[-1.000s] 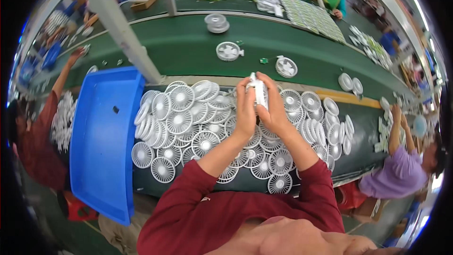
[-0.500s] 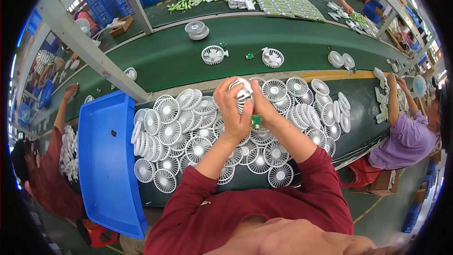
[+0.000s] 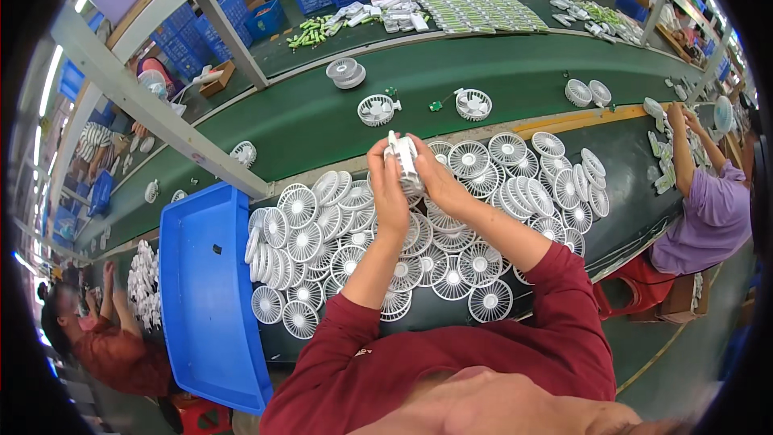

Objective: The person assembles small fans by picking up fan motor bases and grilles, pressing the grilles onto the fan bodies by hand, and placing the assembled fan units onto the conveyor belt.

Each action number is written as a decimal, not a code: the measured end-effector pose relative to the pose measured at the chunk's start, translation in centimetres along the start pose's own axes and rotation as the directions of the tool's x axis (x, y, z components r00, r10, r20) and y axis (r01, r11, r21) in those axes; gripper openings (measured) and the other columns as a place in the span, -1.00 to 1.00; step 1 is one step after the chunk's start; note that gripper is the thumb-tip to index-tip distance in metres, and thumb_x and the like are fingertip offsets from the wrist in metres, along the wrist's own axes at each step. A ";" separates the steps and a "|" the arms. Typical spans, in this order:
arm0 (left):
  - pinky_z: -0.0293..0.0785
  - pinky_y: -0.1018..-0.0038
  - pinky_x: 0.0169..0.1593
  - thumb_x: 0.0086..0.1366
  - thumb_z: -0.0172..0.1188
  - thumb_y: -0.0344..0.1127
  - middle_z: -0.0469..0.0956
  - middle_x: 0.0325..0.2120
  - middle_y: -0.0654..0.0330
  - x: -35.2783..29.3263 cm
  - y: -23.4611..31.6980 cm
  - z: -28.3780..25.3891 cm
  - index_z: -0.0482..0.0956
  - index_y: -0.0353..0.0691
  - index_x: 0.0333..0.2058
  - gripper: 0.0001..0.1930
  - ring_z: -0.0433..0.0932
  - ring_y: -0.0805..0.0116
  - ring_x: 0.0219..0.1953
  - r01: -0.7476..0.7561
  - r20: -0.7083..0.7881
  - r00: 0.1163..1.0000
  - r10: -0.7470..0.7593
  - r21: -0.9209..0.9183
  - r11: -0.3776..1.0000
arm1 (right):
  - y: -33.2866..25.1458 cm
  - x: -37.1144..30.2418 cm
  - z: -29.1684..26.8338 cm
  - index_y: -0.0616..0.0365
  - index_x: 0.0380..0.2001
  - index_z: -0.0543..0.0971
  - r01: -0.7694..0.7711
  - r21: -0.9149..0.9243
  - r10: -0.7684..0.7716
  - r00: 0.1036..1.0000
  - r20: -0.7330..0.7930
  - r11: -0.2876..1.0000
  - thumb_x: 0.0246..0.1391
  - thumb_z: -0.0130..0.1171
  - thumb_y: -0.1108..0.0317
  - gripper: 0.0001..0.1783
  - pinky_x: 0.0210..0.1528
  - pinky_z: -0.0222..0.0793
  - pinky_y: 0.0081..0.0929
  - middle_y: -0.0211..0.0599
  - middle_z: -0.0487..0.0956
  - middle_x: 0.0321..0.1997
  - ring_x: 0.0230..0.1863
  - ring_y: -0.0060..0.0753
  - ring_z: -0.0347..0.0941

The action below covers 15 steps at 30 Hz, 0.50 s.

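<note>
Between my two hands, above the heap, is a white fan head [image 3: 405, 163], seen partly edge-on. My left hand [image 3: 388, 193] wraps its left side, with the fingers pointing up. From the right, my right hand [image 3: 439, 181] presses against it, the fingers closing round the far side. Much of the fan head is hidden by my fingers and palms. Below and around my wrists lie many round white fan grilles [image 3: 481, 263], heaped and overlapping on the dark green table.
An empty blue tray [image 3: 211, 290] stands left of the grilles. Beyond, a green conveyor belt [image 3: 298, 125] carries fan heads [image 3: 473, 104] with small green circuit boards. A grey post [image 3: 161, 105] rises at the left. Co-workers sit to either side; another stands across the belt.
The fan head has been turned in my hands, and the green circuit board near my right hand is now out of sight. The left co-worker's hand has withdrawn from the belt. The view has shifted slightly.
</note>
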State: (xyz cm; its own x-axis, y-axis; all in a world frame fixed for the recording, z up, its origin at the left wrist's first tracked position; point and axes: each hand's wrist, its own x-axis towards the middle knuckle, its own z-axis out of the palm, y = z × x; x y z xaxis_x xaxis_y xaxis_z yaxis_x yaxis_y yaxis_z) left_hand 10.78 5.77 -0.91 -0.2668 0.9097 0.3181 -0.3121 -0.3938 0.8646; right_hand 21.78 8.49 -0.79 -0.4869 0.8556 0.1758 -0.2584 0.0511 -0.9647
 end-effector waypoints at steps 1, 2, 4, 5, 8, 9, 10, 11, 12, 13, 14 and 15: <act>0.29 0.38 0.17 0.44 -0.16 -0.09 0.33 0.11 0.17 0.4 -0.1 -0.1 0.24 -0.24 0.12 -0.59 0.38 0.36 0.08 0.056 0.037 0.998 -0.052 -0.094 0.994 | 0.1 -0.2 -0.4 0.28 0.32 0.00 0.114 -0.211 -0.117 0.993 0.002 0.971 0.26 -0.12 0.00 -0.26 0.31 0.03 -0.32 0.01 0.18 0.30 0.31 -0.12 0.14; 0.29 0.38 0.17 0.44 -0.16 -0.09 0.33 0.11 0.17 0.5 -0.2 -0.1 0.24 -0.24 0.12 -0.59 0.38 0.36 0.08 0.057 0.044 0.998 -0.054 -0.093 0.994 | 0.1 -0.4 -0.7 0.29 0.33 -0.06 0.218 -0.411 -0.227 0.973 0.028 0.885 0.23 -0.07 0.05 -0.21 0.36 -0.06 -0.27 0.09 0.10 0.35 0.37 -0.04 0.05; 0.30 0.37 0.18 0.44 -0.17 -0.07 0.34 0.11 0.18 0.4 -0.1 -0.1 0.21 -0.21 0.17 -0.55 0.36 0.34 0.13 0.238 0.089 0.971 -0.221 -0.329 0.914 | -0.1 -0.4 -1.1 0.30 0.34 -0.09 0.320 -0.547 -0.332 0.940 0.080 0.774 0.15 0.01 0.06 -0.13 0.37 -0.09 -0.22 0.17 0.04 0.35 0.39 0.07 -0.03; 0.32 0.37 0.17 0.44 -0.16 -0.02 0.35 0.09 0.20 0.2 0.2 0.2 0.19 -0.19 0.20 -0.51 0.36 0.33 0.14 0.217 0.087 0.976 -0.200 -0.289 0.933 | -0.3 -0.4 -1.1 0.30 0.34 -0.09 0.388 -0.598 -0.391 0.911 0.132 0.702 0.14 0.02 0.03 -0.12 0.38 -0.10 -0.20 0.17 0.03 0.36 0.40 0.08 -0.04; 0.35 0.36 0.14 0.44 -0.18 0.03 0.36 0.06 0.21 0.6 0.2 0.1 0.23 -0.20 0.16 -0.50 0.39 0.34 0.10 0.282 0.158 0.957 -0.242 -0.328 0.902 | -0.2 -0.4 -1.2 0.30 0.33 -0.07 0.442 -0.638 -0.448 0.878 0.166 0.630 0.13 0.02 -0.01 -0.10 0.37 -0.09 -0.21 0.13 0.04 0.36 0.39 0.07 -0.03; 0.35 0.36 0.14 0.44 -0.18 0.03 0.36 0.06 0.21 0.6 0.2 0.3 0.23 -0.20 0.16 -0.50 0.39 0.34 0.10 0.284 0.161 0.957 -0.243 -0.325 0.902 | -0.1 -0.3 -1.3 0.30 0.32 -0.06 0.434 -0.635 -0.450 0.880 0.150 0.639 0.13 0.02 -0.03 -0.11 0.36 -0.07 -0.22 0.10 0.06 0.35 0.38 0.05 0.00; 0.36 0.37 0.12 0.45 -0.21 0.01 0.37 0.04 0.20 0.5 0.4 0.8 0.24 -0.21 0.13 -0.53 0.40 0.35 0.07 0.245 0.102 0.969 -0.224 -0.294 0.924 | 0.0 -0.3 -1.0 0.30 0.32 -0.06 0.436 -0.635 -0.452 0.879 0.148 0.638 0.13 0.02 -0.03 -0.11 0.36 -0.07 -0.22 0.10 0.06 0.35 0.38 0.05 0.00; 0.36 0.38 0.10 0.46 -0.23 0.00 0.38 0.02 0.19 0.4 0.5 1.3 0.26 -0.22 0.11 -0.55 0.41 0.36 0.04 0.206 0.043 0.979 -0.202 -0.261 0.943 | 0.1 -0.3 -0.5 0.28 0.32 -0.05 0.442 -0.505 -0.453 0.885 0.108 0.741 0.17 -0.07 -0.08 -0.13 0.35 -0.06 -0.27 0.03 0.11 0.33 0.36 -0.05 0.04; 0.36 0.40 0.09 0.47 -0.26 -0.03 0.38 0.01 0.18 0.4 -0.4 1.0 0.27 -0.23 0.09 -0.57 0.41 0.36 0.02 0.016 0.014 1.000 -0.015 -0.048 0.999 | 0.1 -0.4 -0.1 0.27 0.32 -0.04 0.442 -0.360 -0.448 0.891 0.070 0.822 0.20 -0.16 -0.13 -0.15 0.33 -0.04 -0.32 -0.04 0.16 0.31 0.34 -0.14 0.09; 0.35 0.41 0.07 0.47 -0.29 -0.06 0.39 0.00 0.17 0.2 -0.5 1.0 0.28 -0.24 0.06 -0.59 0.41 0.37 0.00 -0.176 0.025 0.984 0.174 0.169 0.970 | 0.2 -0.5 0.4 0.27 0.32 -0.04 0.445 -0.359 -0.451 0.890 0.070 0.820 0.20 -0.16 -0.13 -0.15 0.33 -0.04 -0.32 -0.04 0.16 0.31 0.34 -0.14 0.09; 0.34 0.42 0.07 0.47 -0.31 -0.14 0.40 -0.01 0.13 0.0 -0.7 1.2 0.31 -0.27 0.04 -0.62 0.41 0.36 0.00 -0.203 -0.023 0.977 0.212 0.204 0.958 | 0.1 -0.6 0.9 0.26 0.32 -0.01 0.401 -0.316 -0.414 0.910 0.028 0.860 0.22 -0.20 -0.13 -0.19 0.33 -0.03 -0.34 -0.06 0.17 0.30 0.33 -0.18 0.10; 0.34 0.42 0.07 0.47 -0.31 -0.14 0.40 -0.01 0.13 -0.1 -0.7 1.1 0.31 -0.27 0.04 -0.62 0.41 0.36 0.00 -0.208 -0.023 0.976 0.217 0.205 0.957 | 0.1 -0.6 1.2 0.25 0.31 0.02 0.357 -0.269 -0.373 0.928 -0.011 0.895 0.24 -0.24 -0.12 -0.22 0.32 -0.03 -0.36 -0.09 0.19 0.30 0.33 -0.21 0.11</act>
State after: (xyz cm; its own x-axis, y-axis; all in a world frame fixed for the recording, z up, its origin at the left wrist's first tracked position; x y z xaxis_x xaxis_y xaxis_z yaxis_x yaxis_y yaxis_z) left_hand 12.06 6.14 -1.08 -0.3489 0.7995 0.4890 -0.0566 -0.5388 0.8405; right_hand 21.03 7.38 -0.73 -0.3461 0.7801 0.5212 -0.1809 0.4896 -0.8530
